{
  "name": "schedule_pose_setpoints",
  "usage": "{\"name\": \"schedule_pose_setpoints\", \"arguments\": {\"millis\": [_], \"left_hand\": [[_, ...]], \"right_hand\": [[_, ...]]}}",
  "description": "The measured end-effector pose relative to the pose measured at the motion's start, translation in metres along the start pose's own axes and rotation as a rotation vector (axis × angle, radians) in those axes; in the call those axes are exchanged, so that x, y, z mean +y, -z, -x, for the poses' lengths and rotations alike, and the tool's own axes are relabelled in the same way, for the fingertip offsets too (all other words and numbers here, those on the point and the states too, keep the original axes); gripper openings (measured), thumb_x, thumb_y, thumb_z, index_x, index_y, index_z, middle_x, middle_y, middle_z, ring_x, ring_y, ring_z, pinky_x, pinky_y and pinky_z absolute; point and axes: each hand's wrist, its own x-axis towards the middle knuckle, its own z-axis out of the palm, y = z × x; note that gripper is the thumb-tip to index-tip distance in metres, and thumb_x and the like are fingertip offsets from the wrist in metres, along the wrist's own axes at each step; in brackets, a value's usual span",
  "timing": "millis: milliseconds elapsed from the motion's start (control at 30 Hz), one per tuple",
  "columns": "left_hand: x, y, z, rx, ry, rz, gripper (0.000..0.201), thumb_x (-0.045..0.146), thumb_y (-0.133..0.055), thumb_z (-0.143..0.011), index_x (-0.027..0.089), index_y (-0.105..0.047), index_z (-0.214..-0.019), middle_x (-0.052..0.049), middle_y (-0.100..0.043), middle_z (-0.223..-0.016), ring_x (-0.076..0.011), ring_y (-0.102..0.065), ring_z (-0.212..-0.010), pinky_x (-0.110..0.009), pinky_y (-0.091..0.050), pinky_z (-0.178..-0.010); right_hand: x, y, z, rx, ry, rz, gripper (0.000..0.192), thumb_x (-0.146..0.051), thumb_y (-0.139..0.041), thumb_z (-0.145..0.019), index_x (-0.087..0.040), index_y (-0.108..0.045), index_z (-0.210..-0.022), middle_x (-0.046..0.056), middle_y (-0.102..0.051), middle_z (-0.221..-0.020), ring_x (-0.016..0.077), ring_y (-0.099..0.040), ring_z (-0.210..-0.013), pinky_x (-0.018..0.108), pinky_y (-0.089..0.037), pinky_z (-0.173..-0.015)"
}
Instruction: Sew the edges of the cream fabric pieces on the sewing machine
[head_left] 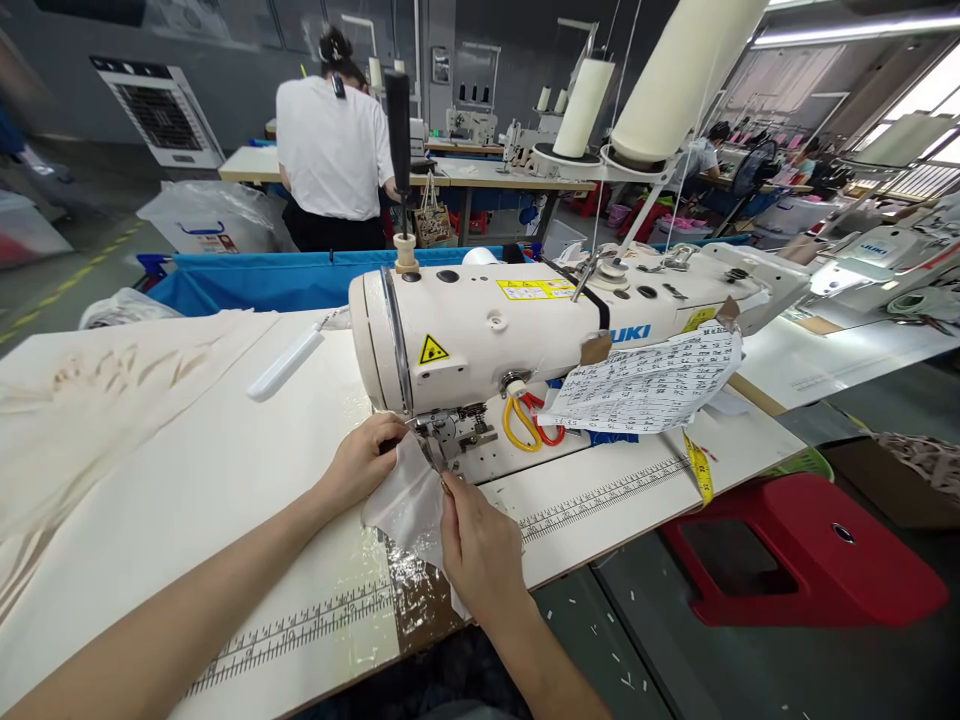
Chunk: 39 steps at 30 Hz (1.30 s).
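Note:
A white sewing machine [450, 320] stands on the table in front of me, its needle area partly hidden by my hands. A thin pale fabric piece [409, 500] hangs over the table's near side below the needle area. My left hand [364, 462] pinches the upper left edge of this fabric, close beside the needle area. On the right side of the fabric, my right hand [480, 535] is closed with thumb and fingers together at its edge. A narrow dark metal part shows just above the right fingertips; whether it belongs to the machine I cannot tell.
Yellow- and red-handled scissors [521, 422] lie under the machine arm. A written paper sheet [645, 385] hangs from the machine. Cream fabric [112, 400] spreads at left, near a white-handled tool [286, 362]. A red stool [817, 550] is at right. A person [330, 150] sits ahead.

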Motion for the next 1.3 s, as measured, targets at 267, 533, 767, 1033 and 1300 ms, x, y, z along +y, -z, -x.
{"name": "schedule_pose_setpoints", "arguments": {"millis": [267,533,767,1033,1300], "left_hand": [[-0.002,-0.003,0.001,0.023,-0.016,-0.015,0.03,0.042,-0.049,-0.089,0.02,-0.067,-0.08,-0.004,-0.064,-0.082,-0.0203,-0.062,-0.082,-0.031,-0.05,-0.074],[-0.006,-0.011,0.003,0.087,-0.137,-0.098,0.018,0.023,-0.044,-0.087,0.019,-0.062,-0.084,-0.005,-0.062,-0.081,-0.0206,-0.06,-0.08,-0.032,-0.05,-0.069],[0.007,-0.016,0.002,0.085,-0.195,-0.274,0.023,0.011,-0.048,-0.068,0.019,-0.059,-0.086,-0.007,-0.059,-0.081,-0.0239,-0.056,-0.079,-0.036,-0.049,-0.069],[-0.006,-0.015,0.0,0.093,-0.248,-0.213,0.026,0.006,-0.045,-0.071,0.02,-0.058,-0.088,-0.006,-0.06,-0.08,-0.0238,-0.058,-0.082,-0.035,-0.05,-0.072],[-0.004,-0.005,0.0,0.063,-0.143,-0.085,0.013,0.021,-0.043,-0.085,0.022,-0.054,-0.078,-0.003,-0.06,-0.076,-0.0191,-0.059,-0.077,-0.03,-0.05,-0.072]], "right_hand": [[0.001,0.0,0.0,0.018,0.021,-0.002,0.044,-0.022,-0.024,-0.108,-0.008,-0.065,-0.117,0.011,-0.077,-0.095,0.0185,-0.074,-0.071,0.027,-0.051,-0.053],[0.001,-0.002,-0.003,0.041,0.044,0.025,0.049,-0.024,-0.02,-0.109,-0.009,-0.066,-0.115,0.011,-0.078,-0.095,0.0184,-0.075,-0.069,0.026,-0.052,-0.051],[0.001,-0.004,-0.001,0.013,0.036,0.014,0.046,-0.022,-0.022,-0.108,-0.009,-0.065,-0.118,0.014,-0.077,-0.098,0.0193,-0.075,-0.072,0.027,-0.055,-0.055],[0.0,-0.003,-0.002,0.018,0.042,0.025,0.048,-0.024,-0.021,-0.109,-0.008,-0.065,-0.118,0.013,-0.077,-0.098,0.0192,-0.075,-0.072,0.026,-0.055,-0.053],[0.001,-0.004,0.0,0.015,-0.001,0.006,0.048,-0.025,-0.022,-0.11,-0.007,-0.065,-0.118,0.013,-0.077,-0.097,0.0185,-0.074,-0.07,0.026,-0.053,-0.052]]}}
